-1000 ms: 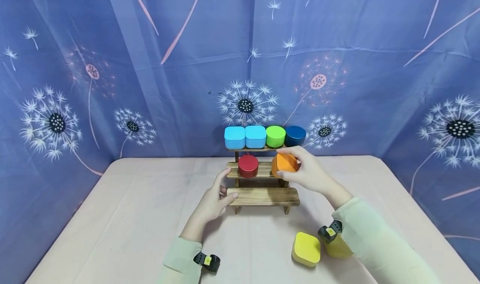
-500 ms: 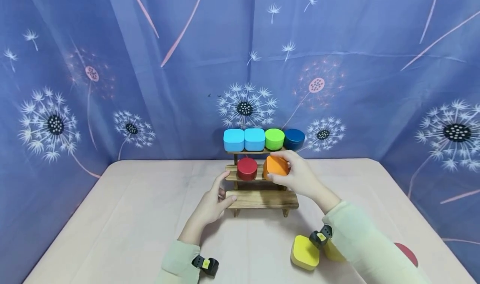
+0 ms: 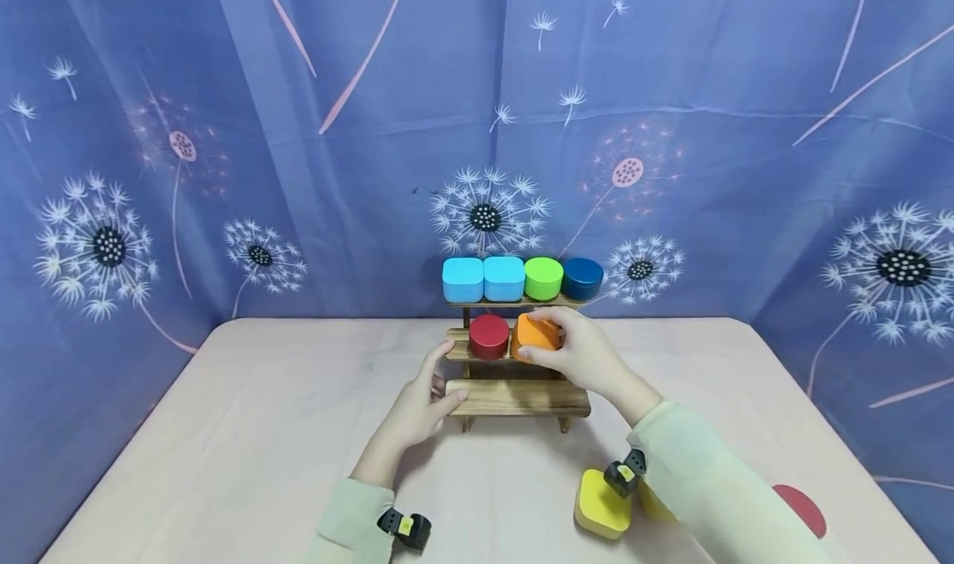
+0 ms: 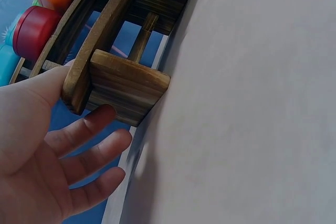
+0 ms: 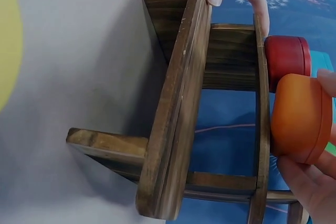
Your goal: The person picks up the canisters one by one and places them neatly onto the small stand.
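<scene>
We note right hand (image 3: 587, 357) pinching orange container (image 3: 537, 330) just right of red container (image 3: 489, 337); left hand (image 3: 416, 405), fingers loosely spread, touches left end of wooden stand (image 3: 522, 398).

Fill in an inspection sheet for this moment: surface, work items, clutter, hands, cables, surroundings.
Surface: pale table, carrying a three-tier wooden stand.
Work items: orange box at the middle tier, close beside a round red box; top tier holds two light-blue boxes, a green box and a dark-blue box.
Clutter: yellow box on the table; another yellow item and a red item, both partly hidden.
Hands: left hand touches the stand's left end; right hand grips the orange box.
Cables: nothing seen.
Surroundings: blue dandelion-print curtain.
</scene>
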`<state>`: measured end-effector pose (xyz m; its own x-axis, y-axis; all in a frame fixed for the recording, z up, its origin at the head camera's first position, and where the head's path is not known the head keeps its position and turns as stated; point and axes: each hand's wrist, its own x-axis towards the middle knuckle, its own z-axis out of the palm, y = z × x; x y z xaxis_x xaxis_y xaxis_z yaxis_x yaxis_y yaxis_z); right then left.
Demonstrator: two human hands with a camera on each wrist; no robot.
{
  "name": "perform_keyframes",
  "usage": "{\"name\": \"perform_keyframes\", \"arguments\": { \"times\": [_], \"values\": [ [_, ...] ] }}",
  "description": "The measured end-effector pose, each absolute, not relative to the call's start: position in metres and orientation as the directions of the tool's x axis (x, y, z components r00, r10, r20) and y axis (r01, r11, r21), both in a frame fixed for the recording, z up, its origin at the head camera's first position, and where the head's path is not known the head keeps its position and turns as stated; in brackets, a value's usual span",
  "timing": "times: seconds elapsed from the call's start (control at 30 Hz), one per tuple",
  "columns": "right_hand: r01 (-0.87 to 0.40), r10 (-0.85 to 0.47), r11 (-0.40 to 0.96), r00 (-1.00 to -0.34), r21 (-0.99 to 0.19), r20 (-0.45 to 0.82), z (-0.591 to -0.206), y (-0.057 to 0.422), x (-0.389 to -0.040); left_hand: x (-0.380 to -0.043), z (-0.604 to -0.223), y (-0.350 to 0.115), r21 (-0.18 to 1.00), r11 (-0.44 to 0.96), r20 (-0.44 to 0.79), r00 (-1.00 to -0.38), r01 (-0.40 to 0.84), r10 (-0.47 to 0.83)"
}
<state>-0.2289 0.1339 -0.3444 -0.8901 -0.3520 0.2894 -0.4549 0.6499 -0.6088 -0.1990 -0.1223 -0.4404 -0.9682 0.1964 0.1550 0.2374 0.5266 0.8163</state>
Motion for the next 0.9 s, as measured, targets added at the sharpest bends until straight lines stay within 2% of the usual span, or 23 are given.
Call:
{"name": "perform_keyframes", "arguments": {
  "times": [0.17,0.57,0.9],
  "values": [
    [-0.468,-0.343,0.65,-0.884,-0.599,0.318,-0.345,0.133,-0.228,-0.198,-0.44,-0.123,0.817,0.523,0.157,-0.967,0.243,0.203],
    [-0.589,-0.443,0.646,-0.807,-0.485,0.391,-0.349,0.143,-0.217,-0.2,-0.442,-0.121,0.81,0.53,0.16,-0.965,0.249,0.208],
    [-0.649,-0.457,0.62,-0.756,-0.441,0.469,-0.352,0.142,-0.217,-0.198,-0.439,-0.124,0.814,0.531,0.147,-0.967,0.237,0.206]
  ]
}}
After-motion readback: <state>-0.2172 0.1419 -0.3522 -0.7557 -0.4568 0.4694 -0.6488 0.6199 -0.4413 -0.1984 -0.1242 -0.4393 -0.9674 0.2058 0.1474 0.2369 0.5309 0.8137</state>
